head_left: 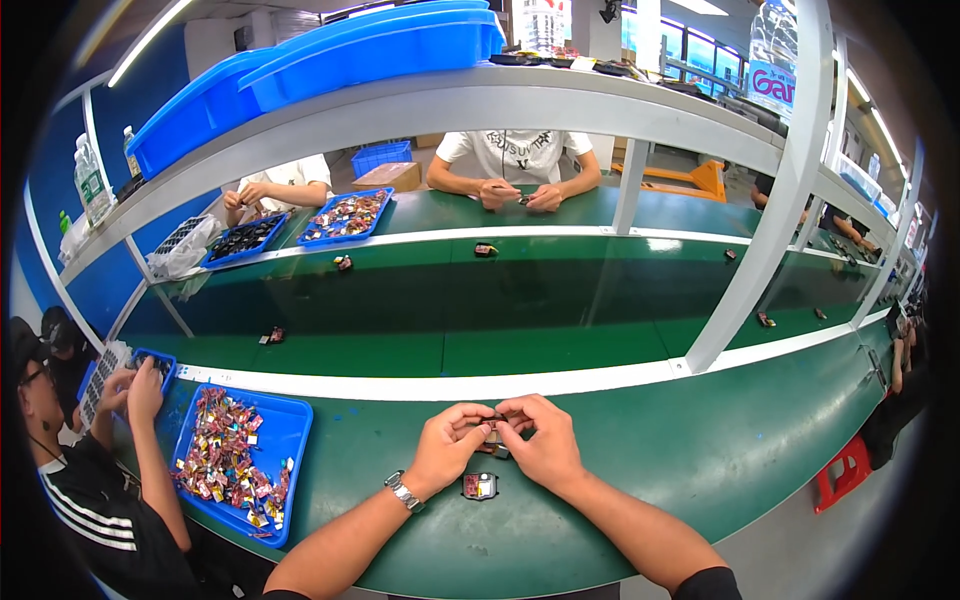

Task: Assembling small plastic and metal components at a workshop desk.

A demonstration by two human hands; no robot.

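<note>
My left hand (450, 445), with a metal-banded watch on its wrist, and my right hand (545, 445) meet over the green bench. Fingers and thumbs of both close on a small dark casing (493, 434), mostly hidden by them. Just below the fingertips, another small dark part (499, 452) shows in part. Nearer to me a black watch-shaped case (480, 486) lies on the bench, a red circuit board and a silvery-white piece inside it. Left of my left arm stands a blue tray (303, 440) piled with small red, yellow and white electronic parts.
Beyond the white rail (440, 387) a green conveyor belt (560, 335) carries several small assemblies. A white post (765, 200) rises at right, under an overhead shelf (400, 108) with blue trays. Co-workers sit at left and across; a red stool (845, 475) stands at right.
</note>
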